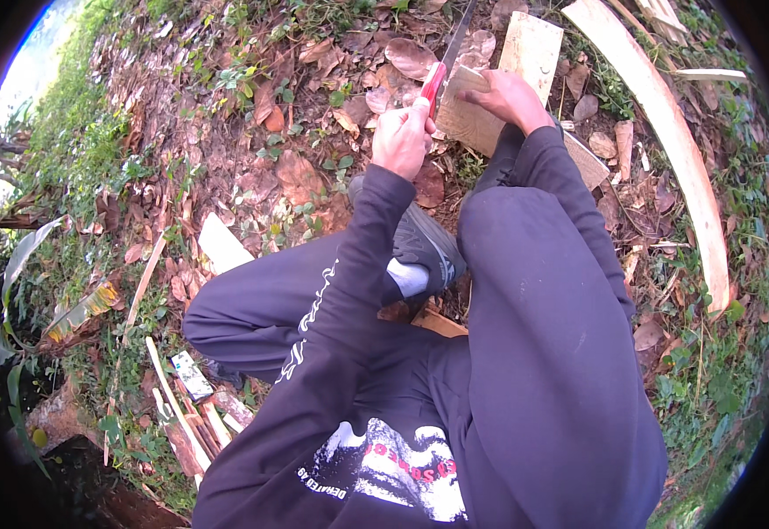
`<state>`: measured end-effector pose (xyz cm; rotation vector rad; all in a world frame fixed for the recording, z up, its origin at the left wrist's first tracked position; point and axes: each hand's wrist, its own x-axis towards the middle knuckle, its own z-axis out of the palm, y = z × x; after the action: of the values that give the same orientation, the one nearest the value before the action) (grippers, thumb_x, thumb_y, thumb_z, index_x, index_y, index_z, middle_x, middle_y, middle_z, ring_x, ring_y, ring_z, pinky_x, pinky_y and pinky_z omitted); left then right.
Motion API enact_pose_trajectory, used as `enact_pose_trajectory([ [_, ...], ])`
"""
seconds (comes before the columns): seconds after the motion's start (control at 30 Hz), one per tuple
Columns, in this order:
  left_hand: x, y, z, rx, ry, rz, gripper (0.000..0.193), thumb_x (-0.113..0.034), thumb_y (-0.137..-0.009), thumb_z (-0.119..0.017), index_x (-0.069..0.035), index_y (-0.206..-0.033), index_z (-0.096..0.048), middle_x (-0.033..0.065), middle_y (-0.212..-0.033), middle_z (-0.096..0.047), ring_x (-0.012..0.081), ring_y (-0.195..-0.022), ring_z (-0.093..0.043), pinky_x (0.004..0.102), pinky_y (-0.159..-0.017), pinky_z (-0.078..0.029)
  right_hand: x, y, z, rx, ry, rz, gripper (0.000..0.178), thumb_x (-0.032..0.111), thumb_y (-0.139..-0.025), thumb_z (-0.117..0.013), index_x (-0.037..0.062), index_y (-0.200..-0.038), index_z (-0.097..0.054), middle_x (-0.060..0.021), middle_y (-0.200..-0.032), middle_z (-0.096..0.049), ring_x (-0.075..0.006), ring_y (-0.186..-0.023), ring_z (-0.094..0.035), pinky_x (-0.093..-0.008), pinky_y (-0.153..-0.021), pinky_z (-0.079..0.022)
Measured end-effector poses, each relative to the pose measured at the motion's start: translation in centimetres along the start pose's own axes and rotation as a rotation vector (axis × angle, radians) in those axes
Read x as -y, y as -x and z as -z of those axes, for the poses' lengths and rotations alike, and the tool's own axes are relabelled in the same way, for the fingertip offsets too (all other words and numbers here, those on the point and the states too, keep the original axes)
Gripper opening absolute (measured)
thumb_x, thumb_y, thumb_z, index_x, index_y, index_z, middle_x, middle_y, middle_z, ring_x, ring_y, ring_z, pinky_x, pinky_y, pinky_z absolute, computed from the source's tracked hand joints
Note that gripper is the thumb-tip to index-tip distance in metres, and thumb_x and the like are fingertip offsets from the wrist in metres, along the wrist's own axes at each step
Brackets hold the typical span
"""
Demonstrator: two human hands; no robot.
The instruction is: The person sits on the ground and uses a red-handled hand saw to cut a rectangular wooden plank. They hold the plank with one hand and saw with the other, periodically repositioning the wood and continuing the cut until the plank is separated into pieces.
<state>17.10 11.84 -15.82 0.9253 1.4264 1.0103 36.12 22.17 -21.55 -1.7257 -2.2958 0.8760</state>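
Daylight is soft, the upper left glares white (fringed blue), and black vignetting rounds the corners.

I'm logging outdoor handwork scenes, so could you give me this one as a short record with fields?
Left hand: closed around the handle of a red-handled bladed tool
Right hand: on a pale wooden block
Right side: long curved wood strip
Lower left: bundle of thin wood pieces
Ground: fallen leaves, green plants
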Motion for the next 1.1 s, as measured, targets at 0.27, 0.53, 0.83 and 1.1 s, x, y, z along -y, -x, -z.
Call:
enact_pose_trajectory([
  [0.27,-0.8,5.8,1.2,-0.003,-0.103,0.111,0.053,-0.039,-0.100,-0.050,-0.002,-0.063,-0.057,0.0002,-0.051,-0.050,0.0074,-0.043,-0.044,0.0241,-0.041,-0.033,0.1,0.9,-0.7,0.016,-0.019,-0.003,0.061,0.058,-0.084,-0.062,0.0007,-0.107,-0.065,-0.0240,-0.101,-0.067,-0.0382,-0.098,-0.065,-0.0462,-0.086,-0.050],
  [0.53,-4.2,21.3,6.3,-0.027,-0.098,0.327,0.051,-0.035,-0.103,-0.044,-0.003,-0.063,-0.051,-0.0016,-0.052,-0.045,0.0048,-0.044,-0.036,0.0221,-0.043,-0.027,0.4,1.6,0.0,0.001,0.031,-0.029,0.064,0.061,-0.082,-0.063,0.0012,-0.103,-0.066,-0.0244,-0.102,-0.067,-0.0383,-0.098,-0.065,-0.0461,-0.086,-0.050],
  [0.83,-6.6,16.4,5.4,-0.075,-0.098,-0.002,0.048,-0.031,-0.104,-0.045,-0.004,-0.064,-0.051,-0.0021,-0.052,-0.043,0.0042,-0.044,-0.034,0.0224,-0.043,-0.025,0.3,2.6,0.5,0.017,0.048,0.041,0.063,0.060,-0.082,-0.063,0.0004,-0.100,-0.067,-0.0260,-0.095,-0.067,-0.0412,-0.092,-0.065,-0.0473,-0.082,-0.051],
  [1.1,-2.7,4.0,0.0,-0.050,-0.100,-0.070,0.048,-0.036,-0.101,-0.051,-0.005,-0.065,-0.055,-0.0022,-0.053,-0.047,0.0046,-0.044,-0.041,0.0222,-0.041,-0.029,0.8,2.1,1.6,0.014,0.006,0.008,0.059,0.056,-0.084,-0.062,0.0023,-0.108,-0.065,-0.0242,-0.099,-0.068,-0.0391,-0.098,-0.064,-0.0470,-0.087,-0.049],
])
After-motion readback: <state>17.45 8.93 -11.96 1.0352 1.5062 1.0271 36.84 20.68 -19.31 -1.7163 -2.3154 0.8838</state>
